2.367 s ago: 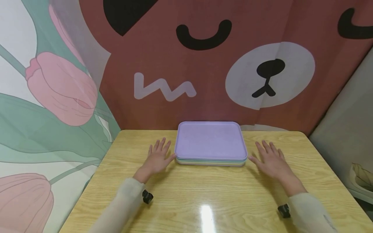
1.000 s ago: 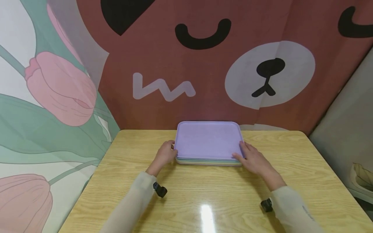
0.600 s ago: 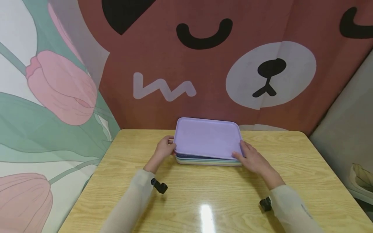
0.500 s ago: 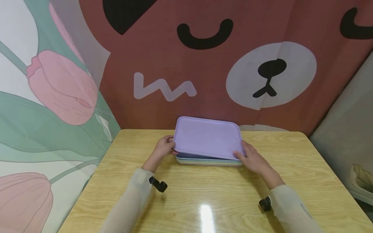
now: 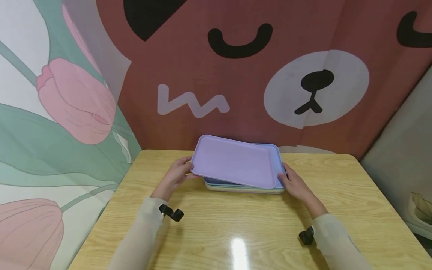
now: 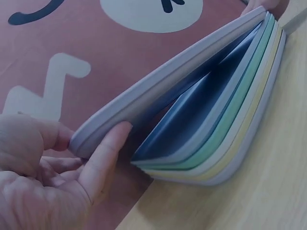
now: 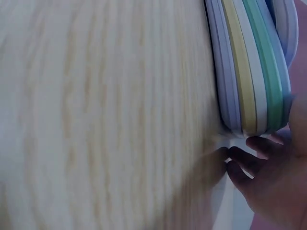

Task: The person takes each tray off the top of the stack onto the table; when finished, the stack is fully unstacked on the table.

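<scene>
Over the worktop point(image 5: 216, 225), I note left hand point(image 5: 173, 174) pinching the tilted lilac tray point(image 5: 233, 161), right hand point(image 5: 297, 185) gripping the tray stack point(image 5: 222, 187); I advise raising the low right end.

Pale wood-grain table point(image 5: 209, 225) with a stack of coloured trays point(image 6: 240, 115) near its far edge

From my head, the camera is looking forward and down across the worktop point(image 5: 209, 225) to the bear-print backdrop point(image 5: 236, 75). My left wrist camera point(image 5: 176, 215) is peering, close and slanted, past my left fingers point(image 6: 108, 148) towards that backdrop; my right wrist camera point(image 5: 306, 237) is facing the worktop closely beside my right fingers point(image 7: 264, 146). All three are sharing the tray stack point(image 6: 235, 120).
</scene>
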Tool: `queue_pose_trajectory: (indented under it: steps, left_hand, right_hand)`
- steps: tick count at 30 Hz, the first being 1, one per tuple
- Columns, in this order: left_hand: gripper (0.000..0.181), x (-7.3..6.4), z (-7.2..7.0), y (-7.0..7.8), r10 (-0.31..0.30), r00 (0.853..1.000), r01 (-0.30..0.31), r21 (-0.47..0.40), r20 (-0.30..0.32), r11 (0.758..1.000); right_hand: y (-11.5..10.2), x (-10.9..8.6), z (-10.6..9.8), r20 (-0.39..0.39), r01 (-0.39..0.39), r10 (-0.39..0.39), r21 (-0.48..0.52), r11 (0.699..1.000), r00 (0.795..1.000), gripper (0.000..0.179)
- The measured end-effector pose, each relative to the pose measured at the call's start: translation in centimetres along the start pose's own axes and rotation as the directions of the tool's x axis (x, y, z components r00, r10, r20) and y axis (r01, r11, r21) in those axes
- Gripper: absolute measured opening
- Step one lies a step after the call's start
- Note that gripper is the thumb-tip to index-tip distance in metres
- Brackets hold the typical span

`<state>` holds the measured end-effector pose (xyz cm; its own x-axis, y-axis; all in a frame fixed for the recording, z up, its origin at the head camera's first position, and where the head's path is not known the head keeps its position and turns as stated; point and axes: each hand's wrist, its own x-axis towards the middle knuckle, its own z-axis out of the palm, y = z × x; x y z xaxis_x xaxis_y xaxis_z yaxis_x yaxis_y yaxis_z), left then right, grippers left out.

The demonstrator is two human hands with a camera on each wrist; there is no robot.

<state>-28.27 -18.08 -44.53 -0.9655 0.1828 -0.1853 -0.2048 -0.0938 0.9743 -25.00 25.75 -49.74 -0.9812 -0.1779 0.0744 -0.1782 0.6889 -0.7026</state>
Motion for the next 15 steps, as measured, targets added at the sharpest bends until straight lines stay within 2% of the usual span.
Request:
queue_pose_trajectory:
  steps: [7,15]
  left_hand:
    - [0.048,-1.1,-2.1,-0.2,0.063,0.998,-0.063,-0.009,-0.003,0.998]
    - [0.048,-2.3,-4.5,-0.2,0.110,0.993,-0.111,-0.038,-0.041,0.993]
  right_hand:
    - [0.5,0.1,0.0,0.080,-0.169,0.158,0.143,0.975,0.984,0.069]
    - [0.8,0.3,0.2,0.098,-0.213,0.194,0.247,0.945,0.976,0.071]
